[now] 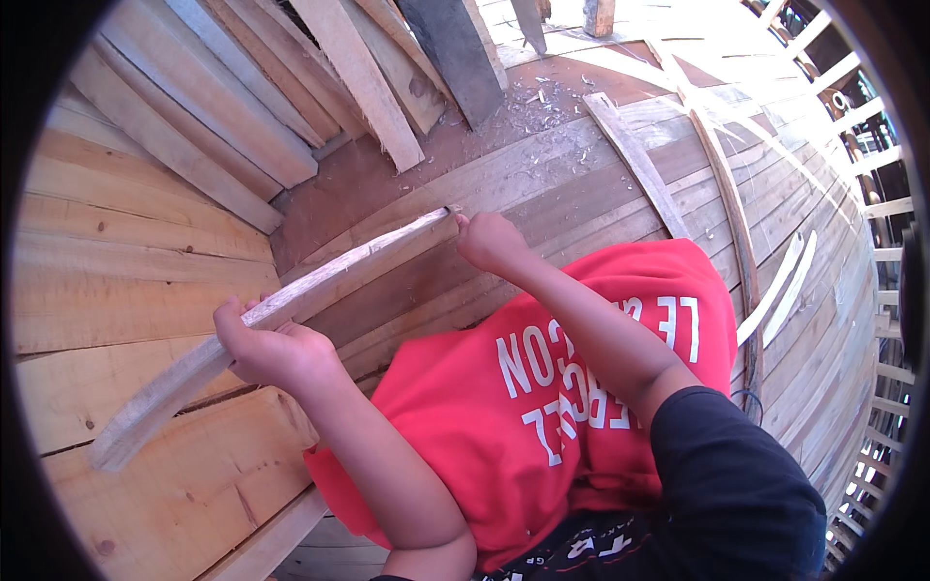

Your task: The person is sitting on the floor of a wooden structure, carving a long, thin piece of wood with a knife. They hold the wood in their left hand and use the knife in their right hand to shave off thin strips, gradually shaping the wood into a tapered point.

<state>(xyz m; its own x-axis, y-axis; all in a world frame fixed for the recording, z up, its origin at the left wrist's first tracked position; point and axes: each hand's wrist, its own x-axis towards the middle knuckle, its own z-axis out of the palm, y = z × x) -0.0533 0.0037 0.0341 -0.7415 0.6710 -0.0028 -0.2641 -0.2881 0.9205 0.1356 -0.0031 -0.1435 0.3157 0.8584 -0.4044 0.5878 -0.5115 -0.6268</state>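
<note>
Evidently, a long, narrow, pale-brown wooden strip (339, 278) is being worked on, and it is held up slantwise above the left part of the brown plank floor (804, 387), its near end reaching over the pale yellowish boards (126, 305) beside the floor's left edge. Along its upper edge a whitish, rough surface is shown, so some shaving down may be judged done; its side face looks smoother and darker. Whether more is left to be taken off cannot be told, and no cutting tool can be made out.

By the left hand (276, 344) the strip is gripped firmly, with the fingers wrapped around it nearer its lower end. The right hand (489, 242) is closed, its fingers curled at the far tip, which appears to be pinched; a small dark spot there is too small to be identified.

Below the strip, a red cloth with white lettering (426, 387) is spread across the lap. Toward the floor's far edge, curled wood shavings (542, 97) are scattered, and rough planks (358, 77) are stood near its far left corner. Nearer the right edge, two thin whitish strips (785, 286) are seen.
</note>
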